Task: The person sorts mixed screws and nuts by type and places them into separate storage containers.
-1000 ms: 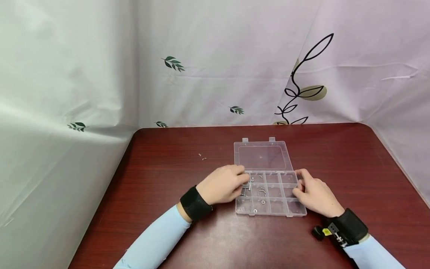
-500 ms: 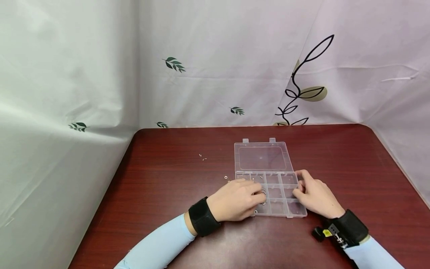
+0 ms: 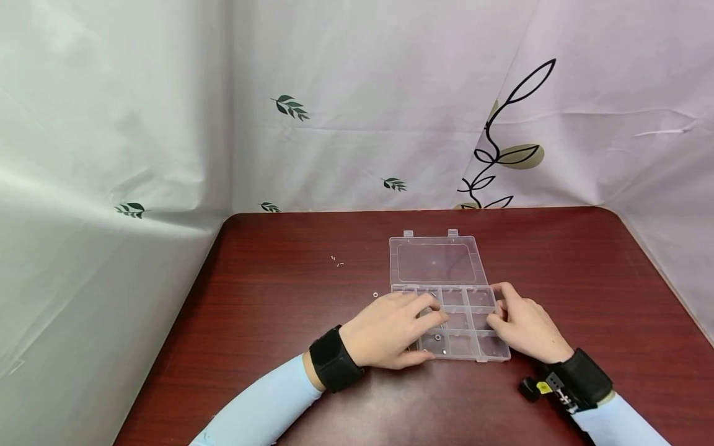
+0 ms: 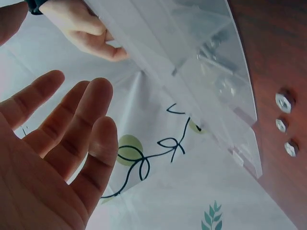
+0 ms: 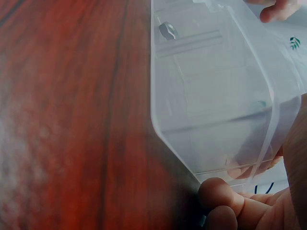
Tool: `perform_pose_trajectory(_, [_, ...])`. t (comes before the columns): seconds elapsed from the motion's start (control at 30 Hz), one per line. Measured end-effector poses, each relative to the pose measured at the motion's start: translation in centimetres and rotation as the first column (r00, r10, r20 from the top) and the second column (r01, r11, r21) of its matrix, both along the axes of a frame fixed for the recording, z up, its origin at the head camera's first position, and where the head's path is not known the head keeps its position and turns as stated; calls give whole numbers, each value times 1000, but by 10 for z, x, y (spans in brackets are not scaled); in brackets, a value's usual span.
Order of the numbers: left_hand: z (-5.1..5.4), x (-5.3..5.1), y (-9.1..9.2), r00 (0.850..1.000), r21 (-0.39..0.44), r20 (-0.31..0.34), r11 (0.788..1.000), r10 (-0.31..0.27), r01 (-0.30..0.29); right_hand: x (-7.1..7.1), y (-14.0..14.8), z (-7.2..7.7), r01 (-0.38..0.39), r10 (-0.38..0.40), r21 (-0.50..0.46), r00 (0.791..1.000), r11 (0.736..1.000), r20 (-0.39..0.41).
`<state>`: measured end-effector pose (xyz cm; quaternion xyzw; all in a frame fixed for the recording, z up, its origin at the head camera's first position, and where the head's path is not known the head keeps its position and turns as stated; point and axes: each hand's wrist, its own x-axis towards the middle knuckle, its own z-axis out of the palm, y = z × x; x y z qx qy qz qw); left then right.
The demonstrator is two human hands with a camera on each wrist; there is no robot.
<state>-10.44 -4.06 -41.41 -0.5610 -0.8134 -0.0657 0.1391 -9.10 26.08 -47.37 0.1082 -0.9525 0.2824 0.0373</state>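
Note:
A clear plastic compartment box [image 3: 460, 344] lies on the table with its lid [image 3: 435, 262] laid back. My left hand [image 3: 387, 334] hovers over its left compartments, fingers spread and holding nothing; the left wrist view shows the bare palm. Under that hand several compartments are hidden. My right hand [image 3: 527, 325] grips the box's right side, thumb and fingers bent against the wall. Small metal nuts sit in the box, one nut [image 3: 437, 337] in the front row. Screws [image 4: 216, 62] show blurred through the plastic in the left wrist view.
Left of the box lie loose nuts [image 4: 284, 102], seen in the left wrist view. Farther back on the table [image 3: 268, 291] are several tiny silvery pieces [image 3: 337, 262]. A white patterned cloth [image 3: 346, 136] hangs behind the table and at its sides.
My left hand has moved right and toward me, from the box's left edge to over its compartments, and its fingers have spread. Another small nut shows in the front row. My right hand stays put.

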Motion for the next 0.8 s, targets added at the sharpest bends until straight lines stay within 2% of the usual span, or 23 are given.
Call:
perform_pose_trajectory(0.17, [2,-11,-10,999,23,13,999,30,-31,0,-1,0,-3,3,0,1000,1000,-15])
perform_pose_trajectory(0.37, [5,-31,-28,994,29,11,993,112,-112,0,-1,0,-2,2,1,1000,1000,-13])
perform_pose_trajectory(0.6, [3,-50,-47,973,-67,6,971,231,-230,0,-1,0,5,-5,9,1000,1000,-3])
perform_pose_trajectory(0.8, [-7,-59,-55,951,-137,30,944,308,-301,0,-1,0,4,-4,9,1000,1000,-2])
